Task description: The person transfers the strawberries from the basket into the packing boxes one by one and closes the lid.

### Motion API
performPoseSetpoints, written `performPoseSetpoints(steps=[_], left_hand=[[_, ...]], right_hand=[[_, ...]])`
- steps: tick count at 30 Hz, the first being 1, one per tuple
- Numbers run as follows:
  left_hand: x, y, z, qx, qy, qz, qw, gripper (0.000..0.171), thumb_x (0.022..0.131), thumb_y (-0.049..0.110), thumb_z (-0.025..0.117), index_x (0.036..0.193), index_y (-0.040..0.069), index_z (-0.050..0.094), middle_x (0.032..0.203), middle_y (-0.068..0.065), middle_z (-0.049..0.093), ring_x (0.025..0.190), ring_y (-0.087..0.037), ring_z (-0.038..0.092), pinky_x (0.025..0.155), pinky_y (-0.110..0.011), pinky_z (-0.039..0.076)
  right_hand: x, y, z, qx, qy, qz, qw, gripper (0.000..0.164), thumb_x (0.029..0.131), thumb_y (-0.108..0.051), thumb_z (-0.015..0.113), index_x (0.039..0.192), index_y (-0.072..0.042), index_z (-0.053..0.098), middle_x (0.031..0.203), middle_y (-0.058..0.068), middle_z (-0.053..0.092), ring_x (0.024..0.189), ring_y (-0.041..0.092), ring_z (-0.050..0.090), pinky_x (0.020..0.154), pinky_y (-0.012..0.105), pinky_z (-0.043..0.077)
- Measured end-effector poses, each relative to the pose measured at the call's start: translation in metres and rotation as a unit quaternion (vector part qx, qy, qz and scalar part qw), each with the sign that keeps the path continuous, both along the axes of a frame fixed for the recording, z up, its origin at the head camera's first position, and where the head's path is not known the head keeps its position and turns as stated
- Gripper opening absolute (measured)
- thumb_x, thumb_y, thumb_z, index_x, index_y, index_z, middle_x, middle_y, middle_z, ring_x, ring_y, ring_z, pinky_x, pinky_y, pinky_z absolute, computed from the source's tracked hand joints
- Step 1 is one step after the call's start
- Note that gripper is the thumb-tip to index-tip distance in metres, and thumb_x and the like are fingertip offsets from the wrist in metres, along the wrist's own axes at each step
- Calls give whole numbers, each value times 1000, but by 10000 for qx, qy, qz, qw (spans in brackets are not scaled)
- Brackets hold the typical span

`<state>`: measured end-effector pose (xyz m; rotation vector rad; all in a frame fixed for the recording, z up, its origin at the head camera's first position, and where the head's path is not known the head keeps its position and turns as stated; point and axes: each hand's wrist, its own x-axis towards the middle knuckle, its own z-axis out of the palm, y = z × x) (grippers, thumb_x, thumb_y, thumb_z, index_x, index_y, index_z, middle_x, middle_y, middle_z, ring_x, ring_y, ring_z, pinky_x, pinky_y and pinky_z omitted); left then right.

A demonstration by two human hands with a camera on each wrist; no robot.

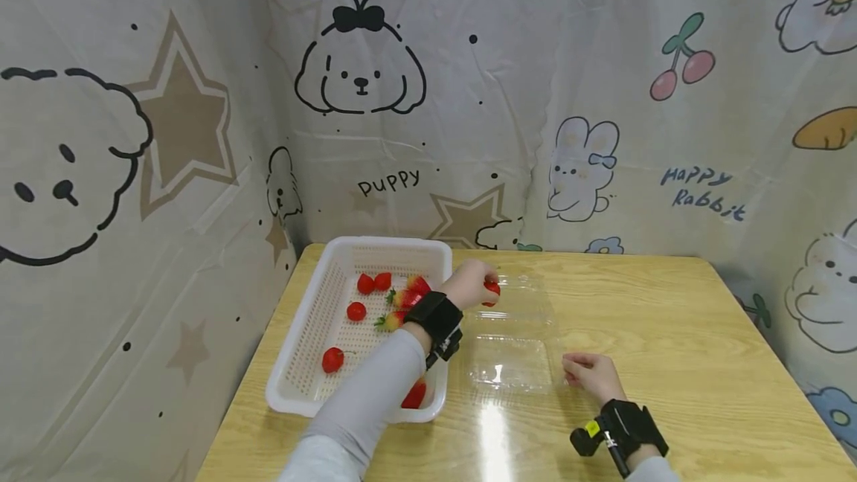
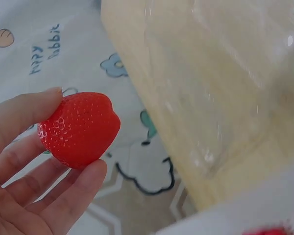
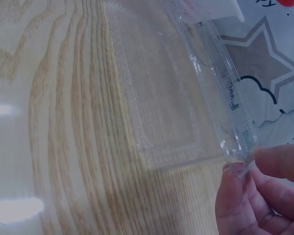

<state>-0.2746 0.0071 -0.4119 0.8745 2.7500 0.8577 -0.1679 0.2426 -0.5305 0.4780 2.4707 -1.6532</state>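
We see the left grip (image 1: 472, 285) grasping a red strawberry (image 2: 81, 129) between thumb and fingers, raised over the far part of the clear plastic container (image 1: 509, 363), just beside the right rim of the white basket (image 1: 391, 242). The right grip (image 1: 592, 378) pinches the container's right edge, which seems to us to steady it on the desk (image 1: 643, 303). As far as we can judge, the work in hand is near its start: this one strawberry is out of the basket, and we make out no fruit lying in the container. Left in the basket are several leafy-topped strawberries (image 1: 408, 297) and four smaller red fruits (image 1: 356, 311); the sleeved left forearm (image 1: 375, 385) hides part of it, so we cannot count everything
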Motion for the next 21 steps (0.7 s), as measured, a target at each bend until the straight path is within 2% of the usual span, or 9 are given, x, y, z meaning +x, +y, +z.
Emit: performPoseSetpoints(steps=[6,11,12,14,15,18,21], left_hand=[[5,22,-15,-6,-287,194,9994,15,74,7,72,87,2,67,79,-4,62,69,-11,49,62,-18,40],[7,43,-37,-150,-501,395,9979,21,71,10,75,89,3,67,81,-4,64,69,-12,52,61,-18,42],[7,47,-42,-218,-574,426,9972,21,70,10,76,88,4,67,80,-3,64,69,-12,53,61,-19,43],[3,56,-61,-290,-690,419,9963,20,68,11,77,85,5,68,77,-2,63,68,-13,54,60,-20,44],[4,62,-68,-404,-602,448,9964,20,68,12,76,85,6,67,77,-2,63,68,-14,55,61,-22,45],[-20,80,-139,-350,-143,326,9988,17,64,15,76,77,11,65,68,2,59,62,-12,52,55,-21,42],[-42,100,-214,-397,476,374,9974,18,59,18,75,71,15,63,64,5,55,59,-12,50,53,-21,39]], right_hand=[[-1,1,-1,-65,40,40,10000,30,88,-3,55,107,19,55,87,23,63,66,13,59,62,30,53],[0,1,-2,-78,24,-30,10000,29,87,-3,55,108,18,55,89,24,63,67,13,59,62,29,53],[0,0,-2,-70,18,-38,10000,29,87,-2,55,108,18,55,89,24,63,66,13,59,62,29,53],[0,-1,-2,-69,8,-59,10000,29,87,-2,55,108,18,55,89,24,63,66,13,59,62,29,53],[0,-1,-2,-76,10,-50,10000,29,87,-2,55,108,18,55,88,23,63,65,12,59,62,29,53],[1,-2,-2,-108,38,-69,9999,29,87,-1,55,108,19,55,87,23,63,64,12,58,61,29,53],[2,-2,-2,-138,94,-74,9998,29,87,0,55,107,20,55,86,23,63,64,12,59,60,28,53]])
